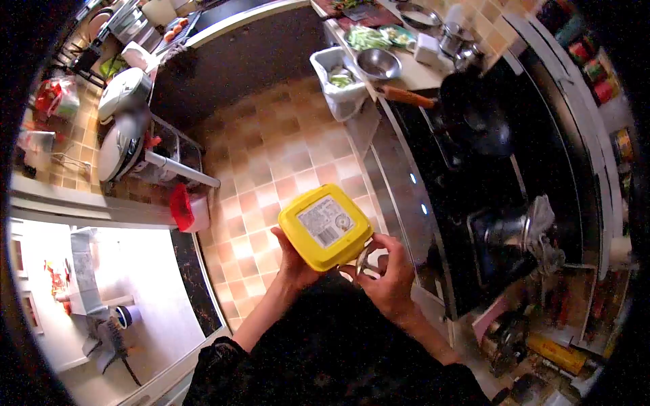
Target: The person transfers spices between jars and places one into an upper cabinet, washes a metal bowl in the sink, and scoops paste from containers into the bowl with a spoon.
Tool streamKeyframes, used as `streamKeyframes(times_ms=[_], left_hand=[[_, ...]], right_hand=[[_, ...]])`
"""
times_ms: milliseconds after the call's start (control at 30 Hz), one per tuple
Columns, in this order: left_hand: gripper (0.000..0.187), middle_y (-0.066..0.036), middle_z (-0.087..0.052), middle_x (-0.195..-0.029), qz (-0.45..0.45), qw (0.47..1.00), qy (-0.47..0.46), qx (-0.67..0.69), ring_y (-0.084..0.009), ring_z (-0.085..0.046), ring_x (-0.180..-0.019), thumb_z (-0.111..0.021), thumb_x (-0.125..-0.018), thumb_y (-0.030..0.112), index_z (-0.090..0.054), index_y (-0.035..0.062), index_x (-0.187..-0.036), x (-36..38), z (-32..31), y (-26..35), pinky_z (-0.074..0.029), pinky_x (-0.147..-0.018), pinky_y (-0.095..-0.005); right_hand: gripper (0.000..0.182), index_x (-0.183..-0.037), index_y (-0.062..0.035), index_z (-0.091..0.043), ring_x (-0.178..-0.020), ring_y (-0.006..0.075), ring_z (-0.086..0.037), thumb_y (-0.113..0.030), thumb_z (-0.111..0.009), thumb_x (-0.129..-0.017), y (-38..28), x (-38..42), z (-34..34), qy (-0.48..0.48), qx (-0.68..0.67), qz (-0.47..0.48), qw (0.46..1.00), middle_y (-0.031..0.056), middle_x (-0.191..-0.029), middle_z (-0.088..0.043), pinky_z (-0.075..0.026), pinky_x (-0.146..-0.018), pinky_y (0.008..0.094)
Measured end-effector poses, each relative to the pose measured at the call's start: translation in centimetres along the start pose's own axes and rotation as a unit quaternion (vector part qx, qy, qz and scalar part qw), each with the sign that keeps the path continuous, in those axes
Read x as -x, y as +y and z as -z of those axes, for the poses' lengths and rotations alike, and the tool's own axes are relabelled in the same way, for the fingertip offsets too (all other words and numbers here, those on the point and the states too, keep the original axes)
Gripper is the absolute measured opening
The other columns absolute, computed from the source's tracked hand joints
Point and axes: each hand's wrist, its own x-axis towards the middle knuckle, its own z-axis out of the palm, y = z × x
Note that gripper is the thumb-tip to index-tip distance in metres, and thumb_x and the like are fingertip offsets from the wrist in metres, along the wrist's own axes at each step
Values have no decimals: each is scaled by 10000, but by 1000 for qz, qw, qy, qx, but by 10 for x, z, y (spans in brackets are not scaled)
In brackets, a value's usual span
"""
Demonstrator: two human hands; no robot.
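A yellow square tub (326, 227) with a printed white label and barcode faces up in front of my body. My left hand (295, 260) is wrapped round its lower left side. My right hand (387, 276) is at its lower right corner, thumb and fingers closed on a small shiny metal object (363, 260), which looks like a spoon or opener and touches or nearly touches the tub's edge.
On the right, a wok (477, 122) with a wooden handle sits on the black stove (467, 271), near a pot (509, 231). A lined bin (338, 84) hangs by the counter with a steel bowl (379, 64). A red and white bin (192, 210) stands left.
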Motion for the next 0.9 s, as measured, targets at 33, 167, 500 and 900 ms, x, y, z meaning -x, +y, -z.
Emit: streamKeyframes(times_ms=[33, 167, 500, 900], left_hand=[[1225, -182, -452, -1485, -11, 1000, -3, -12, -432, -487, -1305, -582, -633, 905, -311, 114, -1528, -3, 10, 15, -430, -1058, -627], [1190, -164, -433, -1510, -54, 998, -16, -13, -380, -464, -1352, -626, -654, 865, -313, 136, -1540, -5, 88, 64, -404, -1106, -583], [1039, -169, -484, -1445, -46, 999, 7, 7, -373, -506, -1285, -605, -720, 782, -375, 121, -1487, -51, 120, 167, -436, -1069, -569], [862, -175, -544, -1367, 28, 999, 28, 7, -365, -557, -1205, -581, -800, 684, -449, 103, -1424, -155, 113, 214, -473, -1024, -552]], right_hand=[[706, -1296, -33, -454, -881, 187, -681, -179, -881, -754, -8, -10, -17, -15, -67, -51, 996, 124, -1110, -636, -582, -633, 311], [701, -1332, -14, -400, -810, 119, -605, -131, -844, -803, -11, -52, -72, -104, -366, -172, 909, 118, -1165, -584, -517, -597, 229], [418, -1080, -41, -560, -626, 28, -481, -412, -693, -943, -37, -136, -145, -180, -330, -325, 868, -40, -847, -552, -375, -524, 184], [353, -1120, -69, -571, -435, 17, -332, -400, -595, -999, -53, -324, -104, -191, -561, -344, 729, -37, -755, -574, -211, -358, 199]])
